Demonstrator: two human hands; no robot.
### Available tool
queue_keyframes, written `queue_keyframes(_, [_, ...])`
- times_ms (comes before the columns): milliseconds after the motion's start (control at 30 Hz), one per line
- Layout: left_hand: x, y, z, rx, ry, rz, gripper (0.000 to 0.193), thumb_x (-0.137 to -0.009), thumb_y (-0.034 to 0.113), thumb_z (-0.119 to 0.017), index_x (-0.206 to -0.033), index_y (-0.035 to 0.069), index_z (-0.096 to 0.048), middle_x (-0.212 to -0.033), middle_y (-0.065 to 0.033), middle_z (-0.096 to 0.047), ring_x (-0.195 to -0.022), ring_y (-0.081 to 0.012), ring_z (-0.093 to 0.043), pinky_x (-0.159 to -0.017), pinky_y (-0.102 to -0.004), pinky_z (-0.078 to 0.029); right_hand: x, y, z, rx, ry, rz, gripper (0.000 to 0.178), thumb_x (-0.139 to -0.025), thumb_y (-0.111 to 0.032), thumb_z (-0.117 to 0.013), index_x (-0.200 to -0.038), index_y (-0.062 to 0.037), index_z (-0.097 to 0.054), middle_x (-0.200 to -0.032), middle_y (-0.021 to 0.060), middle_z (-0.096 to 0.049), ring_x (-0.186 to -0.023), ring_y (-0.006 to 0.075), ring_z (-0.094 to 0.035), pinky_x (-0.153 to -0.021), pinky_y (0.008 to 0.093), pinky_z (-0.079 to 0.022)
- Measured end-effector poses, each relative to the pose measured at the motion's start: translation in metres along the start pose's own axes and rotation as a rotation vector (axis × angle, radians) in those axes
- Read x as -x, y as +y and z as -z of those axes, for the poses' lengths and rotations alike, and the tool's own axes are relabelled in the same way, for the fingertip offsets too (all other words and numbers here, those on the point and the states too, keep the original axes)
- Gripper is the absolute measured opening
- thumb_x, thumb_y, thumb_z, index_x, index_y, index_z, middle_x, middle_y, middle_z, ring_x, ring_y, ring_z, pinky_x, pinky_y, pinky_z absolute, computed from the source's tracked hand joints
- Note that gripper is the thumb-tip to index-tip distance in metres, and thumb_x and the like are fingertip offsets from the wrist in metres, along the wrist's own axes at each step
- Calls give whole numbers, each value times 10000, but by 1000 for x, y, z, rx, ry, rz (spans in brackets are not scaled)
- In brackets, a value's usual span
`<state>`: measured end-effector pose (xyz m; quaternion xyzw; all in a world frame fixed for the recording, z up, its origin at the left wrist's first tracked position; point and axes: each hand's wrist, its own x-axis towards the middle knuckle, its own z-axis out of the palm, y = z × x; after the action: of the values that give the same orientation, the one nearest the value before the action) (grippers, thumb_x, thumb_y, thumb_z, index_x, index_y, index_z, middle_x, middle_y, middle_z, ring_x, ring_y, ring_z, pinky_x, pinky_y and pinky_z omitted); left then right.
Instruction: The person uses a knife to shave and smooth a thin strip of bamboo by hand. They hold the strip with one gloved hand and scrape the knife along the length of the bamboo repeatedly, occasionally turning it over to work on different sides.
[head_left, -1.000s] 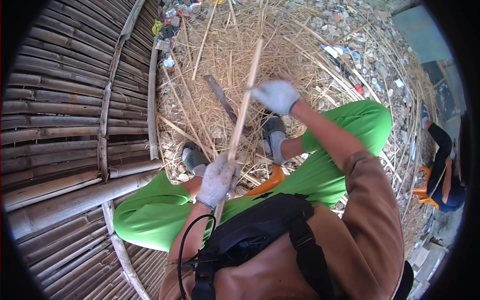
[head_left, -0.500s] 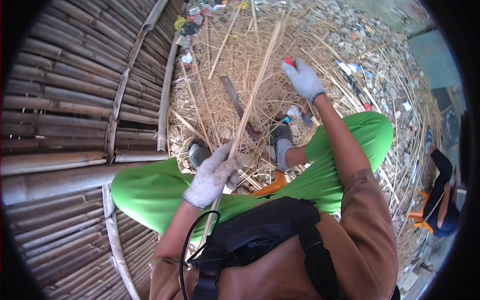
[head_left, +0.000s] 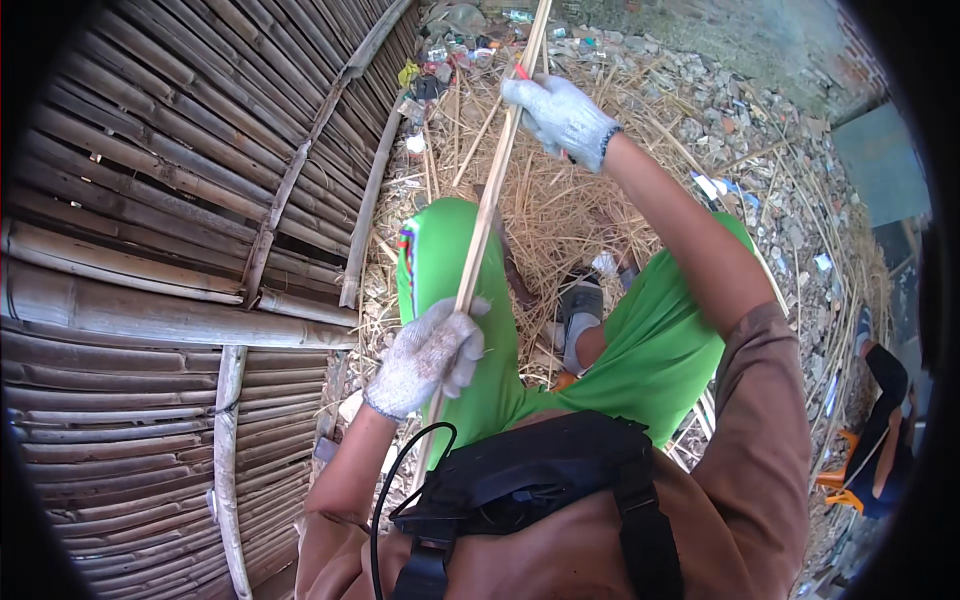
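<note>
A bundle of long, thin split bamboo strips (head_left: 487, 212) runs slantwise from beside my waist up past the top of the view. My left hand (head_left: 425, 362), in a soiled whitish knit glove, is closed round its lower part, above my green-trousered leg. Farther up, my gloved right hand (head_left: 565, 118) is closed, its fingertips against the strips. A small red thing (head_left: 521, 72) sticks out at those fingertips; most of it is hidden, so its kind cannot be made out. On the straw below lies a dark, long blade (head_left: 517, 277), partly covered by my raised left knee.
A bamboo-slat wall (head_left: 150, 190) stands close on my left. Dry straw and shavings (head_left: 560, 220) cover the ground, with rubble and litter (head_left: 700, 150) beyond. At the far right a person (head_left: 880, 420) in dark clothes sits by an orange chair (head_left: 840, 480).
My right hand has moved up and left from beside the strips to touch them. The left knee has come up and inward, now covering part of the blade. The view has shifted.
</note>
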<state>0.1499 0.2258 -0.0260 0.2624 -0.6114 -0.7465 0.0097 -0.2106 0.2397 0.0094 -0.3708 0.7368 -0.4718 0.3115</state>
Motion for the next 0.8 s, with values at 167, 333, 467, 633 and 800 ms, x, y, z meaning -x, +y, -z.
queue_keyframes(167, [12,-30,11,-110,170,85,371,-1145,357,-493,-1331,52,-594,-828,9,-613,-556,-56,-541,-450,-225,-427,16,17,-20,651,-22,249,615,-1065,-560,-473,-1061,33,-638,-972,289,-728,-939,446,-733,-874,548,-557])
queue_keyframes(333, [7,-14,6,-251,185,149,376,-1134,380,-486,-1205,31,-607,-773,-17,-621,-558,-95,-599,-463,-267,-511,63,41,-54,876,-242,306,531,-1078,-536,-462,-1096,-34,-636,-1019,259,-739,-961,454,-728,-860,567,-562])
queue_keyframes(467, [6,-19,14,-471,228,105,360,-1131,358,-490,-1145,11,-586,-705,-117,-623,-533,-210,-638,-488,-364,-527,77,50,-75,886,-170,404,569,-1066,-590,-461,-1015,-62,-665,-908,216,-743,-845,434,-739,-754,564,-582])
queue_keyframes(633, [-5,-36,23,-846,322,-221,352,-1122,329,-502,-1088,-16,-561,-690,-262,-612,-649,-437,-676,-598,-516,-517,79,38,-80,957,-144,370,644,-1069,-647,-400,-948,-96,-709,-797,190,-730,-718,408,-739,-676,552,-595])
queue_keyframes(800, [7,-30,18,-808,300,-176,346,-1117,313,-510,-1148,-25,-577,-771,-289,-638,-757,-480,-689,-659,-532,-520,68,34,-62,975,-159,361,684,-1065,-655,-391,-865,-89,-717,-802,192,-739,-726,418,-740,-683,554,-601])
